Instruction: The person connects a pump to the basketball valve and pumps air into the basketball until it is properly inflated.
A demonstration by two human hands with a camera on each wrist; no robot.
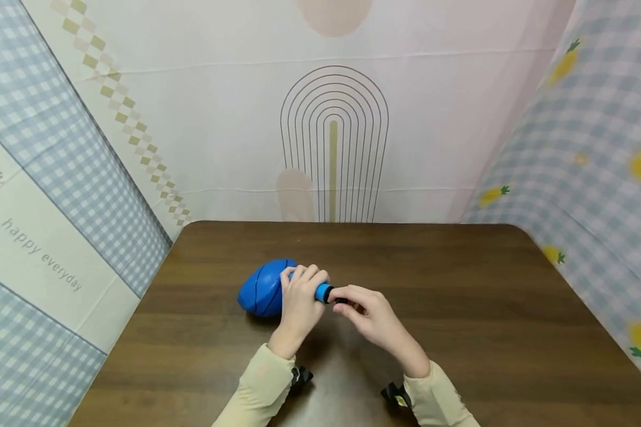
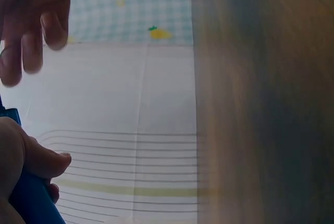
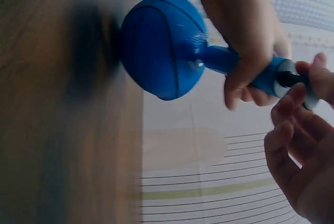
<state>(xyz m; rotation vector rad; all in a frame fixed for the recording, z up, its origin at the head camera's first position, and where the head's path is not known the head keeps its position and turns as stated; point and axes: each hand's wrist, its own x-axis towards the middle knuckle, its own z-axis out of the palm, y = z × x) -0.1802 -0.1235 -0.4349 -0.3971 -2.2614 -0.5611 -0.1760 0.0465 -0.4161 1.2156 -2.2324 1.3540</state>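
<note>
A blue ball (image 1: 264,290) with black seam lines rests on the table; it looks misshapen, longer than it is round. A blue hand pump (image 3: 222,59) joins its side. My left hand (image 1: 302,296) is wrapped around the pump's barrel, as its curled fingers (image 3: 253,67) show in the right wrist view. At the pump's outer end, my right hand (image 1: 371,311) pinches the dark handle (image 3: 311,98) between thumb and fingers. A short dark rod (image 3: 288,79) shows between barrel and handle. Where the pump enters the ball, the left hand covers it in the head view.
The brown wooden table (image 1: 459,284) reaches back to a pale printed cloth (image 1: 219,130). Checked cloths hang on the left (image 1: 85,130) and right (image 1: 577,166). Black straps with small devices (image 1: 301,378) sit at both wrists.
</note>
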